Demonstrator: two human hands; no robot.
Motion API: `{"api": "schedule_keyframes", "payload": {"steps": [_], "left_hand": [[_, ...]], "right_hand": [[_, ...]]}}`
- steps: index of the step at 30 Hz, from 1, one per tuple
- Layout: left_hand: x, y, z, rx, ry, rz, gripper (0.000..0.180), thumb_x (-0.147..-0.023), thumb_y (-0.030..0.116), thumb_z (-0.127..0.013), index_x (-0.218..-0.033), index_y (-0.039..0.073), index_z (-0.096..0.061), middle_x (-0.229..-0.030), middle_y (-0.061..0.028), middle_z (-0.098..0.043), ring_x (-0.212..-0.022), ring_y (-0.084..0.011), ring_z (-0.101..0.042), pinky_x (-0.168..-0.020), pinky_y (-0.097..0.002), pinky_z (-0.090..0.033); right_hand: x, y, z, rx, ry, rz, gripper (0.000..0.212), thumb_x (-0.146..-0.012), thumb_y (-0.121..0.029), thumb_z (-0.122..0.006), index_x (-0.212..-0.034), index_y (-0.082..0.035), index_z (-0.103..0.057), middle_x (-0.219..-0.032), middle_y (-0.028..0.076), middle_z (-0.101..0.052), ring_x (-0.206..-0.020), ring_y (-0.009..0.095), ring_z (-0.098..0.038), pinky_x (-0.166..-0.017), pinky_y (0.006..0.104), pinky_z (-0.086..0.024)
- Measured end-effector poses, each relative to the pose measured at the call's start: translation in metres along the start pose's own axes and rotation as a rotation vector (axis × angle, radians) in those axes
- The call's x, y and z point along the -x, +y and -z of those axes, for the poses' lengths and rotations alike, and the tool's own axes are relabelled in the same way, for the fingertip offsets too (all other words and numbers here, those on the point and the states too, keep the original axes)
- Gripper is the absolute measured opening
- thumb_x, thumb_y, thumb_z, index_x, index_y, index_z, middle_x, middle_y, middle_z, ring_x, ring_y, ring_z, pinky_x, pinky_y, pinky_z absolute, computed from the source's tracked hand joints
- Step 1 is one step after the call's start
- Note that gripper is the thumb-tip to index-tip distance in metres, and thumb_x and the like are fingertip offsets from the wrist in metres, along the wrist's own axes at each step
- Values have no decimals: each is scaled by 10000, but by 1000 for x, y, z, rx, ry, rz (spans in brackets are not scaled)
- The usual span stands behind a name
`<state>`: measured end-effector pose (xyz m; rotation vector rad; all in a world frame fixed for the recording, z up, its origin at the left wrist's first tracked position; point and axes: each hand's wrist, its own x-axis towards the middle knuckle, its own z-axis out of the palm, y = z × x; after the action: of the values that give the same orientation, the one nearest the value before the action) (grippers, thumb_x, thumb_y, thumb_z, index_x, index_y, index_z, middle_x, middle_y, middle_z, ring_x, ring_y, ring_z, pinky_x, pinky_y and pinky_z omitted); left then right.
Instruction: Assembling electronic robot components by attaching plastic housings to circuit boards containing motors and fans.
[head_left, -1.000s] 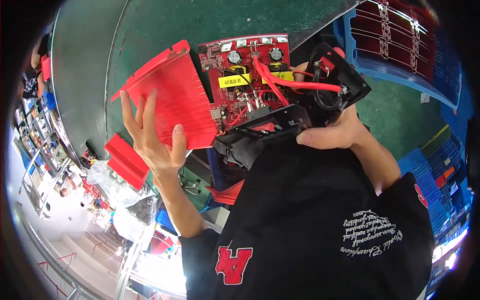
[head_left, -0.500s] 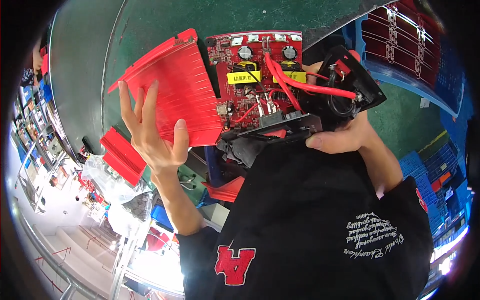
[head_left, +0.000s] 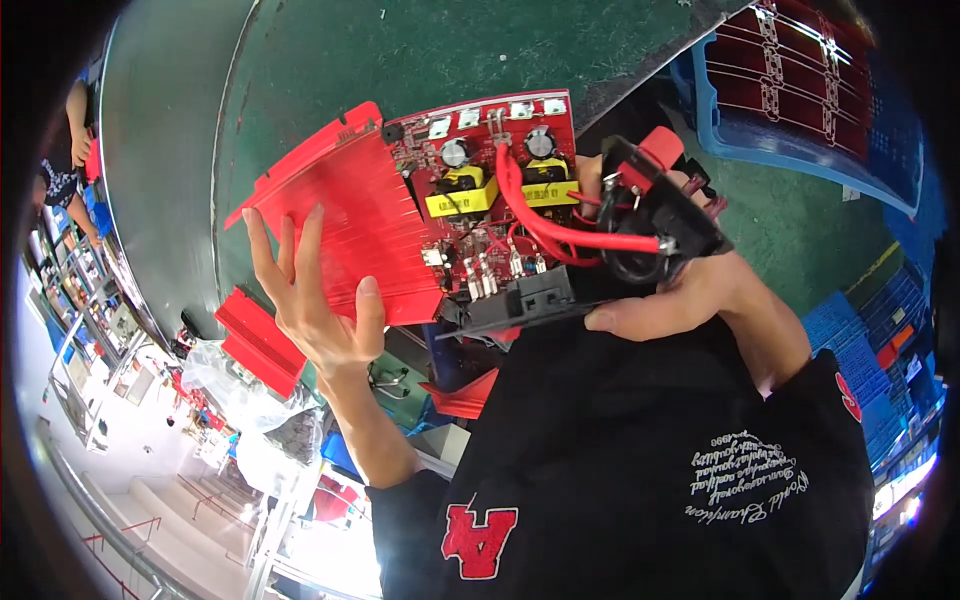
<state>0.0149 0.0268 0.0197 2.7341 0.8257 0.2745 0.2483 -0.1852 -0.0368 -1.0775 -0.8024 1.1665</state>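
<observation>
A red ribbed metal housing (head_left: pixel 365 215) lies on the green bench, its inner side up. My left hand (head_left: pixel 325 310) is spread over it, fingers stretched out and apart, the thumb near its lower edge. To the right, my right hand (head_left: pixel 690 300) grips the circuit board assembly, thumb in front and fingers behind. Its red circuit board (head_left: pixel 470 240) carries two yellow-banded transformers and round capacitors. Thick red cables (head_left: pixel 580 238) run from the board to a black end panel (head_left: pixel 665 215) with a red terminal. A second black panel (head_left: pixel 520 305) sits along the board's lower edge.
The green bench (head_left: pixel 420 50) stretches behind the parts. A blue crate (head_left: pixel 820 165) with red pieces stands at the right, above stacked blue trays (head_left: pixel 835 350). Another red housing piece (head_left: pixel 260 340) and plastic bags (head_left: pixel 215 380) are at the left. A co-worker's arm (head_left: pixel 78 125) shows far left.
My right hand has moved the board assembly left and tilted it, bringing it against the red housing's right edge. The left hand has shifted slightly downward with the view.
</observation>
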Motion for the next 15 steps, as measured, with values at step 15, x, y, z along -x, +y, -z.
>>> {"api": "schedule_keyframes", "payload": {"steps": [15], "left_hand": [[1, -1, 1, -1, -3, -7, 618, -669, 239, -613, -1232, -15, -616, -1510, -265, -294, -1230, -499, -504, -930, -486, -516]], "right_hand": [[-14, -14, 6, 92, -88, 27, 812, -668, -145, -841, -1353, 4, -431, -1078, 87, -653, -927, 120, -581, -839, 299, -491]]}}
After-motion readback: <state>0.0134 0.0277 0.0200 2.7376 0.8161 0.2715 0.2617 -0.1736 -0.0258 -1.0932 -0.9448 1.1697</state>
